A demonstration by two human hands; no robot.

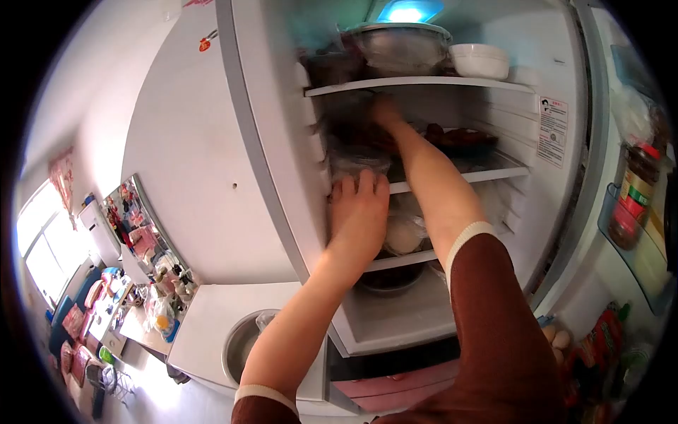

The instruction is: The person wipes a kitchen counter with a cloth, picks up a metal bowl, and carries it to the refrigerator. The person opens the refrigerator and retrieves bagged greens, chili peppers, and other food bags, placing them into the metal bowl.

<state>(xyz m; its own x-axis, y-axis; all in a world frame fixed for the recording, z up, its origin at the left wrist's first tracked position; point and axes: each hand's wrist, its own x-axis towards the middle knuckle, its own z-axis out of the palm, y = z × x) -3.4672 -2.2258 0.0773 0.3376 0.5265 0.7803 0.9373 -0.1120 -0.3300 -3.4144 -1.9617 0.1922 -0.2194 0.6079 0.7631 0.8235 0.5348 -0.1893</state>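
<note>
My left hand (360,212) is at the left front of the fridge's middle shelf, its fingers curled over a clear plastic container or bag (361,161). My right hand (385,111) reaches deep onto that same shelf, near dark, blurred items (357,131) at the back left. Motion smears its fingers, so what they touch is not visible. To the right of my right forearm sits a dish of dark reddish-brown food (462,138). Below the shelf, a pale round item in plastic wrap (404,237) lies near my left hand.
The top shelf (424,83) bears a large metal pot (402,51) and a white bowl (480,61). A dark bowl (392,279) stands low down. The open door at right holds a jar (634,177) and eggs (558,338). A metal basin (240,346) sits on the white counter at left.
</note>
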